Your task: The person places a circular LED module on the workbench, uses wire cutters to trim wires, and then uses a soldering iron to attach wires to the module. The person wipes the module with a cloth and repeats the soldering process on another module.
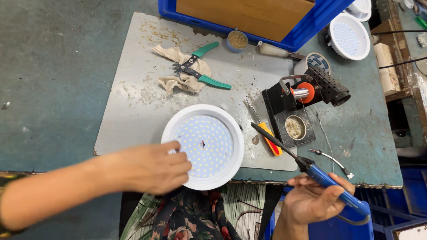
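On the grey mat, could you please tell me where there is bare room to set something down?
The grey mat is bare along its left side, between the rag with green-handled cutters and the round white lamp. Its right side is crowded: soldering stand, yellow-handled screwdriver, and the soldering iron in the right hand.

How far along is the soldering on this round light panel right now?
Done: the round LED panel lies face up on the grey mat. In hand: the left hand steadies its rim, and the right hand holds the blue soldering iron. Left: its tip has not yet reached the panel's centre.
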